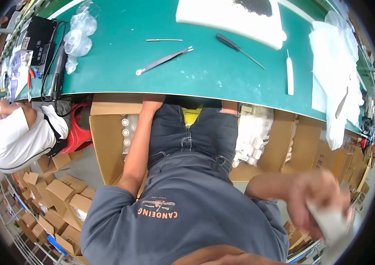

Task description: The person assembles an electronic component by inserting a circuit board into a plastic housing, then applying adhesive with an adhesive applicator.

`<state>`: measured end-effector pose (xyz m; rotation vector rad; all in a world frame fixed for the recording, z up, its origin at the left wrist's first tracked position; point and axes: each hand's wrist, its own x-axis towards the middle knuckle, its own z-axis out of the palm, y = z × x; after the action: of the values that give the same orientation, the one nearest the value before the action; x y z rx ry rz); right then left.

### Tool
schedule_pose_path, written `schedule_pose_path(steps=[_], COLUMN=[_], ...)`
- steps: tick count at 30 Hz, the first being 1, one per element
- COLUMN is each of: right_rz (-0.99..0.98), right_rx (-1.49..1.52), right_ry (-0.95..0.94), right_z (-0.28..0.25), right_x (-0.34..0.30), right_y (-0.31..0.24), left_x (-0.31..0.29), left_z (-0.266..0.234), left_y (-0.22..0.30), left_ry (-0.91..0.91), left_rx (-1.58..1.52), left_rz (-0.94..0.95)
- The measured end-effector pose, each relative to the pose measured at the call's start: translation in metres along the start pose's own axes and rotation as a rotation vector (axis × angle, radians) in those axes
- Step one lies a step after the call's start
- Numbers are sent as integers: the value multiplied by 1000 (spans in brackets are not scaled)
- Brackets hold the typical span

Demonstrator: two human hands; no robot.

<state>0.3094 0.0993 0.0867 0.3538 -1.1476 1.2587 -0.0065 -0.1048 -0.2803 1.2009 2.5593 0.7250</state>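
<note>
My right hand (313, 198) is raised at the lower right, off the table, its fingers closed on a greyish-white piece (331, 223) that looks thin and flexible. Motion blur hides what kind of thing it is. My left hand (153, 100) rests by my thigh at the front edge of the green table (121, 75), with its fingers hidden under the tabletop. Beyond the edge lie metal tweezers (164, 61), a thin metal rod (164, 40), a black-handled screwdriver (240, 51) and a slim white-handled tool (290, 75).
A white tray-like block (229, 22) bears small dark pieces at the back. White sheeting (335, 79) hangs over the right edge; crumpled clear plastic (80, 35) and a black corded tool (58, 75) lie left. Cardboard boxes (108, 132) flank my legs. A white-shirted person (15, 137) sits left.
</note>
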Motion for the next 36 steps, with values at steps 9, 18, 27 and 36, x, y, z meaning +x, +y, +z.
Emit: schedule_pose_path(steps=[9,18,27,36], right_rz=[164,1045,-73,1022], right_rx=[-235,-53,184,-345], right_ry=[192,253,-94,209], right_z=[30,5,19,26], right_x=[7,-35,-1,-8], right_y=[-4,93,58,87], left_x=[6,0,5,-15], left_z=[1,14,30,-4], left_y=[21,-19,-22,28], left_ry=[16,-50,-16,26], left_rx=[-51,-51,-12,2], left_rz=[15,31,-22,-15])
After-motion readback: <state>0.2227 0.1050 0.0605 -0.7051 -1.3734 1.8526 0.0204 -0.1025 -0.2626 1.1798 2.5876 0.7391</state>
